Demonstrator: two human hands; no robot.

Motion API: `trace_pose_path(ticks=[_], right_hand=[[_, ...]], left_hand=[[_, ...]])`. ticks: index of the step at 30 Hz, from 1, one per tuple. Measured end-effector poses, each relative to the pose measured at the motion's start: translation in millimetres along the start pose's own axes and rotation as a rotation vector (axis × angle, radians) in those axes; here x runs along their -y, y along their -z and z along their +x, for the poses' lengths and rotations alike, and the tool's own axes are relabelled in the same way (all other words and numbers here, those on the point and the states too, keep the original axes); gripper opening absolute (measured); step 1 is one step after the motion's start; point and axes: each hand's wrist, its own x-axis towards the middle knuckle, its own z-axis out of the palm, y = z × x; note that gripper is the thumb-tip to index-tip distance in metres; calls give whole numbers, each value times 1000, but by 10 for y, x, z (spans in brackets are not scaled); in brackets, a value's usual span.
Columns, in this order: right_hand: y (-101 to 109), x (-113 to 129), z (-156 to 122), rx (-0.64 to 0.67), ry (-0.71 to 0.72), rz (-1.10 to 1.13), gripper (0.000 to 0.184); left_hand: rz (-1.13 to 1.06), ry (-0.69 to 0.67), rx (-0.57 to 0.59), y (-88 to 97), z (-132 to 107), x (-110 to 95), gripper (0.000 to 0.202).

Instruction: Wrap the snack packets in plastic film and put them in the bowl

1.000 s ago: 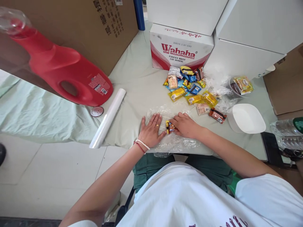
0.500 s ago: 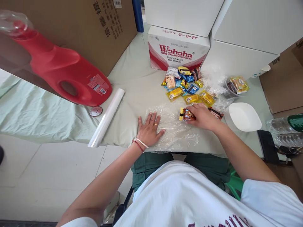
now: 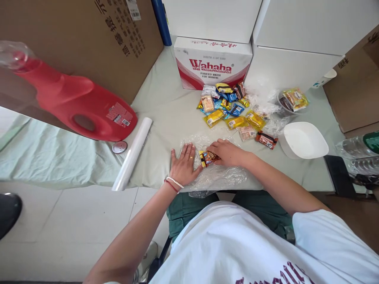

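A crinkled sheet of clear plastic wrap (image 3: 227,178) lies on the cloth before me, its near edge drooping over the table's front. My left hand (image 3: 184,165) rests flat on its left part, fingers spread. My right hand (image 3: 227,153) grips a brown and yellow cookie packet (image 3: 207,157) just above the middle of the wrap, close to my left thumb. Beyond it lies a pile of wrapped snacks (image 3: 226,102) in yellow, blue and brown. A pink packet (image 3: 246,133) and a red-brown packet (image 3: 266,139) lie right of the wrap.
A white roll (image 3: 132,154), a round tin-like disc (image 3: 119,147) and a large red bottle (image 3: 85,104) are at left. A white bowl (image 3: 304,140) and a tub of snacks (image 3: 291,102) stand at right. Behind is a Wahaha carton (image 3: 213,65).
My right hand has carried the cookie packet leftward over the wrap, close to my left hand. The pink packet now shows fully. My left hand stays flat on the wrap.
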Motion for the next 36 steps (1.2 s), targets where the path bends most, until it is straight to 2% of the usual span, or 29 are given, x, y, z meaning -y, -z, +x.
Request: trace_pose_path(ticks=[8, 11, 14, 17, 20, 22, 24, 26, 28, 31, 33, 35, 36], right_hand=[[-72, 123, 53, -29, -6, -100, 49], [-114, 145, 14, -48, 1, -105, 45], [-136, 169, -19, -64, 11, -104, 43], [-143, 178, -12, -66, 6, -89, 46], [-131, 113, -55, -84, -5, -22, 62], [-130, 23, -186, -161, 5, 68, 67], [-169, -68, -417, -279, 39, 177, 55], [-277, -120, -713, -378, 84, 265, 44], [-463, -118, -1005, -421, 110, 305, 47], [-804, -58, -1287, -422, 94, 274, 64], [-968, -28, -1335, -465, 60, 257, 47], [-1004, -27, -1297, -545, 56, 290, 24], [-967, -37, -1261, -580, 70, 322, 21]], left_hand=[[-60, -17, -15, 10, -2, 29, 81], [-81, -63, -33, 5, -39, 90, 72], [-96, -54, -71, -8, -80, 126, 63], [-106, -35, -88, -27, -91, 142, 61], [-132, -18, -106, -61, -91, 211, 63], [-171, -5, -145, -88, -117, 298, 62], [-218, -6, -211, -105, -183, 389, 62], [-232, -18, -293, -93, -290, 443, 63], [-204, -78, -335, -47, -414, 440, 63], [-200, -264, -238, 51, -556, 353, 68], [-277, -333, -140, 99, -594, 283, 64], [-367, -296, -101, 119, -593, 228, 53], [-408, -257, -106, 120, -583, 208, 42]])
